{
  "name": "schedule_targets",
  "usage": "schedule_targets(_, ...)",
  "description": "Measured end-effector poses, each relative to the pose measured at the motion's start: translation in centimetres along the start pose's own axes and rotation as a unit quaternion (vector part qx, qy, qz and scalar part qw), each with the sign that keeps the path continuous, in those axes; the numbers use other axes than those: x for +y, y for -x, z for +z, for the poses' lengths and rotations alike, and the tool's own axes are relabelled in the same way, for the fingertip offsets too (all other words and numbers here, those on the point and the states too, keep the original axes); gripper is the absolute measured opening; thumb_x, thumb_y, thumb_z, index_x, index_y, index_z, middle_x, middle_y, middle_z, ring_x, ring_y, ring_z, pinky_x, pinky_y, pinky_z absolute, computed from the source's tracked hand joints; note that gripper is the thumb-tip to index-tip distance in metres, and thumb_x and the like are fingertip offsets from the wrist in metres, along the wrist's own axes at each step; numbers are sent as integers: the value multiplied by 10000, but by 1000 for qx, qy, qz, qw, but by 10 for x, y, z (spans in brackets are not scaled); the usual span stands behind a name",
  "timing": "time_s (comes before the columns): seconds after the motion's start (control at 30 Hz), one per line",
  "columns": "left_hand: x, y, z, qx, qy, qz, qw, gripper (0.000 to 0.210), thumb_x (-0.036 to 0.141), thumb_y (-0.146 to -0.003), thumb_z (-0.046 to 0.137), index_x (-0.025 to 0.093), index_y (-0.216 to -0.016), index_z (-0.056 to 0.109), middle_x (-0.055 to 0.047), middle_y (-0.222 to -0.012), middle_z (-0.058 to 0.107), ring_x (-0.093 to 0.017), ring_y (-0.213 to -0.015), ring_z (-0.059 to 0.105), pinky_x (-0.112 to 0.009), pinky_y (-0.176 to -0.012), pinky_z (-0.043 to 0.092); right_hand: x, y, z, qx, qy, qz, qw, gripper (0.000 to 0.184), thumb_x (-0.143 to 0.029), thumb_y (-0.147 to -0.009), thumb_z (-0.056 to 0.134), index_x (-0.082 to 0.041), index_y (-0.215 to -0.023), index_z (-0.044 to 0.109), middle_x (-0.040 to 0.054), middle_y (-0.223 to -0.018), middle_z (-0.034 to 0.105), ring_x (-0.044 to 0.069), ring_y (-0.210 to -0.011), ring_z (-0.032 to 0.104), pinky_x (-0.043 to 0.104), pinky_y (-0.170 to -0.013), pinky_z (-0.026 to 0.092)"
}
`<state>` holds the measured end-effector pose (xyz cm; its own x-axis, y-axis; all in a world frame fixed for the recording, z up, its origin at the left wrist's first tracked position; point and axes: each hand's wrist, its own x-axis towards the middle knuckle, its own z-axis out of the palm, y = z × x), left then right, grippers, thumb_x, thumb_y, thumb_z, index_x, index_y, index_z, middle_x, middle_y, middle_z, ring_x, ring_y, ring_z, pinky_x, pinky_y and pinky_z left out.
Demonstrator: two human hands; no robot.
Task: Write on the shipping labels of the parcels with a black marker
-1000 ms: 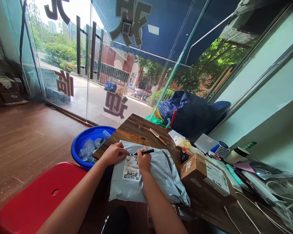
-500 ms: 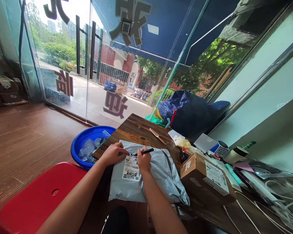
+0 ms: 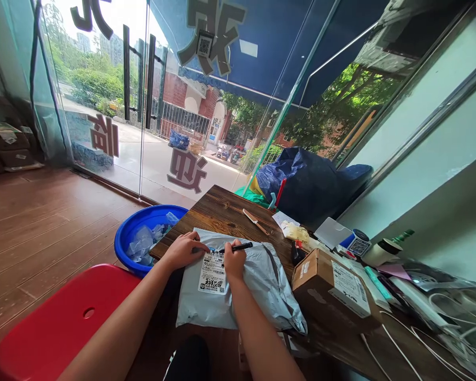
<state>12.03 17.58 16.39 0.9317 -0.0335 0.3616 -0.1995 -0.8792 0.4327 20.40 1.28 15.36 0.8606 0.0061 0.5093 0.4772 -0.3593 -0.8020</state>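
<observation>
A grey plastic mailing bag point(image 3: 262, 283) lies on the dark wooden table point(image 3: 218, 206) in front of me, its front edge reaching past the table's near side. On it is a white shipping label point(image 3: 213, 275) with printed codes and bold black handwriting. My left hand point(image 3: 187, 248) rests with fingers stretched over the bag's upper left part, fingertips beside the label's top. A black marker pen point(image 3: 244, 246) is pinched in my right hand point(image 3: 235, 259). The marker leans to the right, its tip at the label's upper edge.
A cardboard box point(image 3: 333, 288) stands right of the bag, with white cables point(image 3: 404, 344) beyond. A knife point(image 3: 256, 221) lies behind the bag. To the left are a blue tub point(image 3: 121, 238) holding clear plastic and a red stool point(image 3: 63, 323). Glass doors point(image 3: 143, 159) stand ahead.
The marker has tipped slightly, its rear end shifting a little to the right, with a small movement of my right hand. My left hand and the bag stay put.
</observation>
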Motion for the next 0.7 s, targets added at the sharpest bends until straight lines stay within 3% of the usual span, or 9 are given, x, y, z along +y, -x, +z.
schedule_targets(0.33,2,1,-2,1,13,-5,1000,279,318,-828,539,371,-1033,722,-32,-922,537,-198,-923,546,-357,-868,406,3,0,2,4,-28,-5,1000,212,-372,-670,403,-260,-529,291,-64,-440,337,140,-464,324,278,-502,294)
schedule_targets(0.53,1,-1,-2,11,47,-12,999,258,357,-807,541,346,-963,747,-28,-872,527,-197,-878,542,-342,-832,403,5,0,4,38,-63,9,997,251,-455,-720,428,-261,-588,339,-56,-472,412,147,-465,410,280,-509,362)
schedule_targets(0.7,-3,0,-7,39,108,-35,993,318,466,-780,543,274,-912,759,-43,-869,563,-199,-844,568,-341,-831,430,-19,2,-8,39,-109,-19,993,360,-574,-761,473,-222,-690,473,-1,-587,569,159,-511,546,283,-533,470)
